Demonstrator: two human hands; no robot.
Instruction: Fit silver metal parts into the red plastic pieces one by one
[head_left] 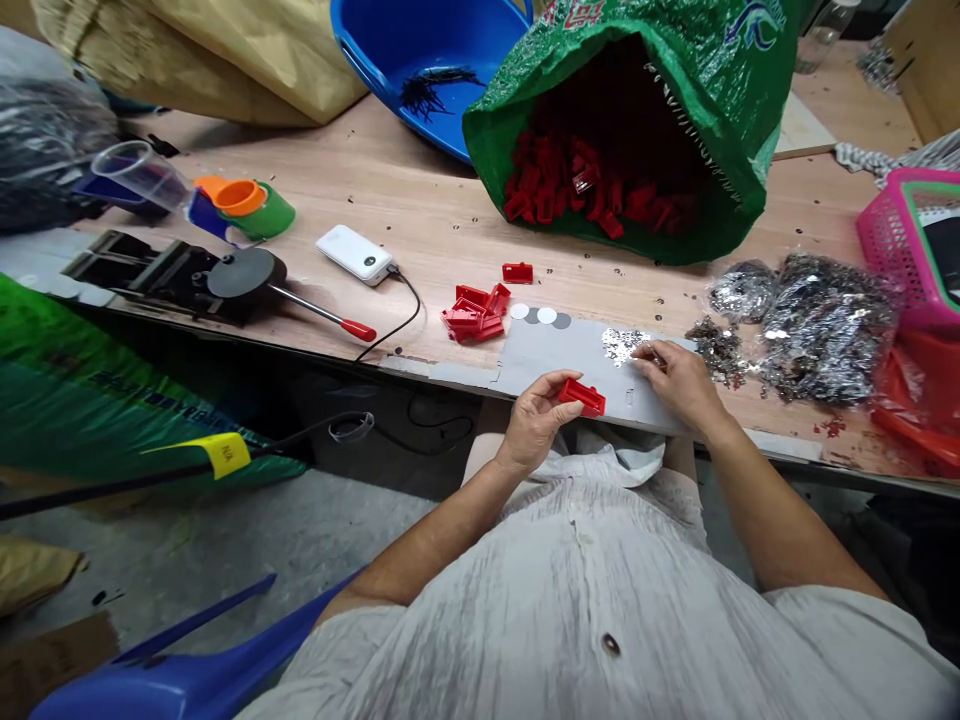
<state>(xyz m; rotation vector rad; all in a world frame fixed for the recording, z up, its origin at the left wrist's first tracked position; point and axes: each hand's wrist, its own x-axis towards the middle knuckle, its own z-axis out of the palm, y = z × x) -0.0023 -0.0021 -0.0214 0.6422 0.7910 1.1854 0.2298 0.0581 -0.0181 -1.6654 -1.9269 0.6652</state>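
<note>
– Red plastic piece (582, 396), that is what your left hand (534, 420) has: thumb and fingertips pinch it by one end, right at the near edge of the bench (420, 215), just above your lap.

– Your right hand (679, 380) rests next to it on the grey sheet (555, 362), which lies along that same near edge. Your fingers are drawn close together, and their tips touch the small scatter of silver bits (621, 345). Whether you have one of them nipped between your fingertips, I cannot tell.

– The two hands are near each other but apart. The red piece does not touch the silver bits.

– Just beyond the sheet's far-left corner you have a loose heap of red pieces (474, 312), with a single red piece (517, 272) lying a little further back.

– Towards the far edge, the green sack (637, 60) lies on its side with its mouth facing you, and more red parts show inside it. A blue tub (427, 50) touches its left side.

– At the right end of the bench, clear bags of silver parts (817, 320) sit just beside your right wrist, with a pink basket (885, 240) behind them.

– To your left, a white power bank (354, 253) lies mid-bench, and its cable runs off over the near edge.
</note>
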